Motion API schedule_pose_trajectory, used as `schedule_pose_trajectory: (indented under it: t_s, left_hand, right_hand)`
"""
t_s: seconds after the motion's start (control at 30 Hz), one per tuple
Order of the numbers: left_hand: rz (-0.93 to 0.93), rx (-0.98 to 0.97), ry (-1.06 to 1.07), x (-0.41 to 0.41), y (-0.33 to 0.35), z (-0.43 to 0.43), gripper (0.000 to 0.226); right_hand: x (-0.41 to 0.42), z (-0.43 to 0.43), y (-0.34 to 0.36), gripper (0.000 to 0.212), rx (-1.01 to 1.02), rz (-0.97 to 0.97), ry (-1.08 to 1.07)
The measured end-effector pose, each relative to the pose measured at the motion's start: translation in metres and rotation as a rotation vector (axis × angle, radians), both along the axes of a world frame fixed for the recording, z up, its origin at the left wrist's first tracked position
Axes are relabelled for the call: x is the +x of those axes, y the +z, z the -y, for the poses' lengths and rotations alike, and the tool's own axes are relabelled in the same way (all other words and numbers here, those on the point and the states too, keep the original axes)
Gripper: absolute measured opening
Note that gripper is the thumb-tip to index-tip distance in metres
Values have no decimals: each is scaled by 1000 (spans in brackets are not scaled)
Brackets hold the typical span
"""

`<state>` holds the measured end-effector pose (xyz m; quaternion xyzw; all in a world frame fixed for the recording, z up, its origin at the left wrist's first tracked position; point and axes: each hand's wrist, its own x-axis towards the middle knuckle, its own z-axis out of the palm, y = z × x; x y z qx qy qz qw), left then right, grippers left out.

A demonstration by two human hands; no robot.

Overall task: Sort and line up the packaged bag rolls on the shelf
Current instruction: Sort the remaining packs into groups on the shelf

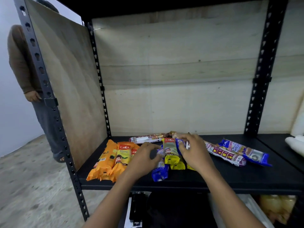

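We are reaching both forearms up from the bottom of the view onto a black shelf [213, 180], and nearest its front edge a blue packaged roll [160, 173] is lying with its end toward us, just beside a yellow roll [178, 165] whose lower end is showing between our wrists. Our left hand [144, 159] is resting palm down over the packages, its fingers [153, 153] curled over something dark that we cannot make out, so we cannot tell whether they are gripping anything. Our right hand [191, 149] is lying with its fingers [181, 148] spread and bent over the top of a yellow-and-green Casa roll [170, 149], touching it and the blue package beside it without clearly closing on either. To the left, three orange Casa rolls [109, 161] are lying side by side, fanned toward the shelf's front left corner. To the right, a white-and-red roll [225, 153] and a blue-and-white roll [245, 151] are lying slanted, touching each other. Farther back, a white-and-brown roll [148, 138] is lying crosswise near the pale board wall [181, 79]. Beyond the left upright [42, 79], a standing person [24, 66] in a brown sleeve is partly showing.
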<state>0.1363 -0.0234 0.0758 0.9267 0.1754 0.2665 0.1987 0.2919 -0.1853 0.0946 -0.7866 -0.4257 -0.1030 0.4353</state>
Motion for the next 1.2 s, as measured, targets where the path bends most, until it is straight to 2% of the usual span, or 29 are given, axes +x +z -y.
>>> schedule_pose_trajectory:
  t_s: [0.13, 0.3, 0.53, 0.67, 0.77, 0.87, 0.97, 1.2]
  left_hand:
    - [11, -4, -57, 28, 0, 17, 46]
    - [-101, -1, -116, 46, -6, 23, 68]
    - [-154, -1, -87, 43, -21, 13, 82]
    - [-121, -52, -71, 29, -29, 4, 97]
    - [-166, -97, -50, 22, -30, 1, 113]
    - [-232, -106, -28, 18, -31, 2, 121]
    - [-252, -121, -8, 18, -31, 6, 115]
    - [-207, -156, 12, 21, -30, 14, 64]
  right_hand:
    - [27, 29, -21, 48, -155, -85, -78]
    - [36, 38, -40, 76, -276, -222, 57]
    - [35, 32, -51, 72, -256, -212, 68]
    - [26, 28, -47, 74, -250, 61, -87]
    - [14, 17, -35, 79, -259, 247, 35]
    - [5, 1, -29, 82, -364, 293, 111]
    - [2, -10, -32, 77, -424, 310, 117]
    - [2, -21, -37, 66, -363, 362, 105]
